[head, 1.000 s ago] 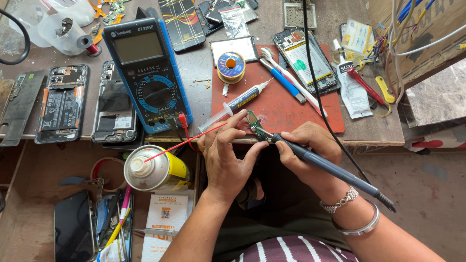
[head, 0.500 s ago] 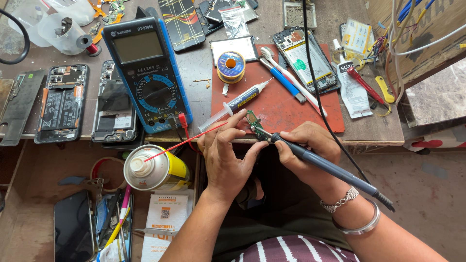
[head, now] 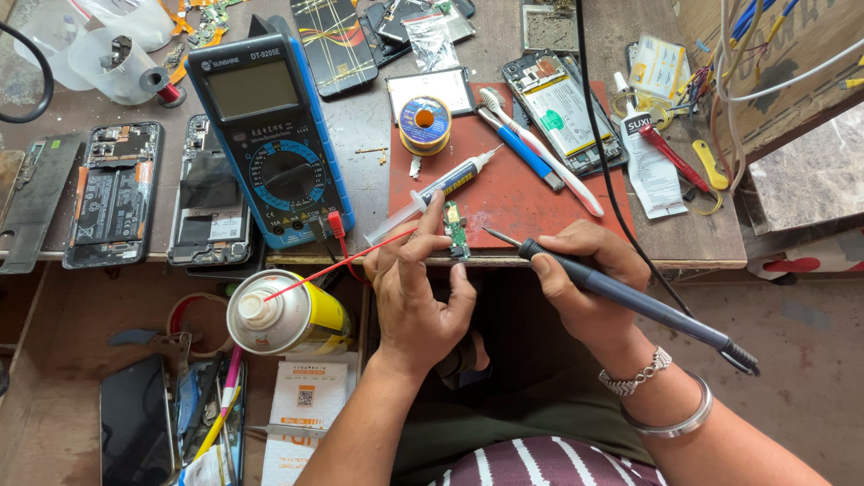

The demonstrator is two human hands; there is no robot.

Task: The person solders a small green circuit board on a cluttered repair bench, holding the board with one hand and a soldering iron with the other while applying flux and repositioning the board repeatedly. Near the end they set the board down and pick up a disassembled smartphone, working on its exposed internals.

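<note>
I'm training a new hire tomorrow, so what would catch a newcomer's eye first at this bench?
Probably the big blue meter left of centre on the bench. Next, at the front edge of the red mat, the left hand pinches a small green circuit board while the right hand holds a soldering iron beside it.

The soldering iron (head: 630,292) in the right hand (head: 589,279) now has its tip lifted off the small green circuit board (head: 456,229), a little to its right; earlier the tip touched it.
</note>
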